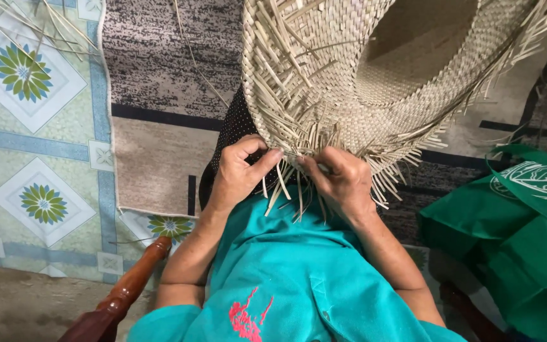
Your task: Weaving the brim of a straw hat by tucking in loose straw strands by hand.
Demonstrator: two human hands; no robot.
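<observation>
A half-woven straw hat (375, 69) lies upside down over my lap, its crown hollow facing up and loose straw strips sticking out all round the brim. My left hand (238, 174) pinches strips at the near edge of the brim between thumb and fingers. My right hand (343, 180) grips the neighbouring strips just beside it, fingers curled. Both hands touch the brim's fringe. I wear a teal shirt (292, 278) with a red mark on it.
A grey patterned rug (166, 69) covers the floor under the hat, and a floral vinyl mat (33, 126) lies to the left with loose straw strips (39, 28) on it. A green bag (520, 221) sits at right. A wooden chair arm (128, 291) is at lower left.
</observation>
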